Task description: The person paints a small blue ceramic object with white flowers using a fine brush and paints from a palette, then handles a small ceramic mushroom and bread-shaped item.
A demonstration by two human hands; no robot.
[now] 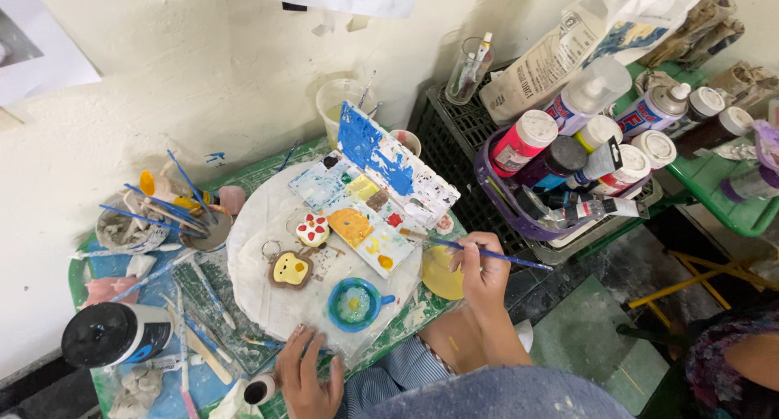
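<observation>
My right hand (484, 274) grips a thin blue-handled paintbrush (479, 253), its tip reaching toward the open paint palette (373, 196) smeared with blue, yellow and orange. My left hand (307, 373) rests flat on the near edge of the round white work board (268, 297), fingers apart, holding nothing. On the board lie a blue round piece with a flower centre (355, 304), a yellow clay figure on a key ring (290, 269) and a small red-dotted white piece (312, 229). A yellow disc (441, 273) sits just under my right hand.
Brushes stand in a grey cup (130, 228) at the left; more tools lie by a black-capped jar (114, 333). A purple basket (519, 212) of paint bottles sits on a black crate at right. Clear cups stand against the wall. Another person's patterned sleeve (730, 362) shows at lower right.
</observation>
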